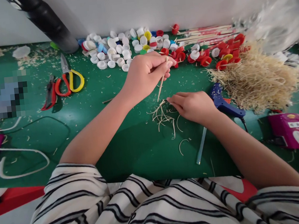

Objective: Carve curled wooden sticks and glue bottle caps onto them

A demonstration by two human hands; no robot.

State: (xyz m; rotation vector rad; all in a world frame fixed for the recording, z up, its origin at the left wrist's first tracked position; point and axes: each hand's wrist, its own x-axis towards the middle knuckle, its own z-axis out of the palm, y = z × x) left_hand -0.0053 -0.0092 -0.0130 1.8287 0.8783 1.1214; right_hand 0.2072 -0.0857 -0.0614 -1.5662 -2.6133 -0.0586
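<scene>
Striped shirt cloth (153,210) comes closest, then the green tabletop (142,144), where a pale blue rod (201,145) lies near my right wrist. Just beyond, curled shavings (163,116) form a loose tangle, with my right fingers (178,98) beside it, thumb and index drawn close; whether they pinch anything, I cannot tell. Above the tangle slants the thin stick (160,88), its lower tip pointing down at the curls, its upper end pinched between thumb and index of my left fingers (157,58). I judge it very light, stiff and dry enough not to slip, yet slender enough to snap if bent; a gentle hold near the top or midway should suit it. Farther off sit a heap of pale fibres (265,76), red caps (223,54) and white caps (112,52) before the grey wall (155,5).
</scene>
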